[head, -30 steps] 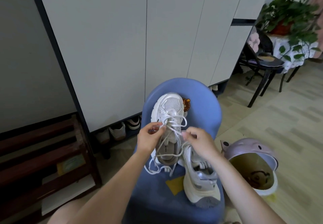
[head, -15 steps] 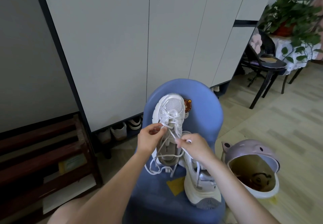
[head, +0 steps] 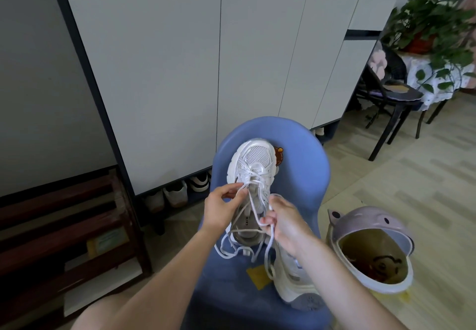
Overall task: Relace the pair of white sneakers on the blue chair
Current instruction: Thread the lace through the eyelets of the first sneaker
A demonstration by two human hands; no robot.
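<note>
Pulled down and toward the wearer since half a second ago, the right hand (head: 286, 224) now draws a length of white shoelace (head: 253, 208) taut from the upper eyelets of the sneaker (head: 253, 172) lying toe-away on the blue chair (head: 304, 165); earlier it sat higher, close beside the left hand. Its fingers are closed around the lace, which runs diagonally up from the fist to the crossing near the shoe's tongue. The left hand (head: 222, 207) remains at the shoe's left eyelet row, thumb and forefinger pinched together at the lace there, the other fingers curled against the side of the upper. Loose loops of lace trail off the heel end onto the seat, below both wrists. The second sneaker (head: 296, 286) lies on the seat nearer the camera, partly under the right forearm, its grey sole tip toward the chair's front edge. A yellow patch (head: 257, 277) shows on the seat between the two shoes. To the right of the chair, on the floor, stands a pink-lidded bin (head: 371, 250), lid tipped open. White cabinet doors (head: 180, 72) fill the background.
</note>
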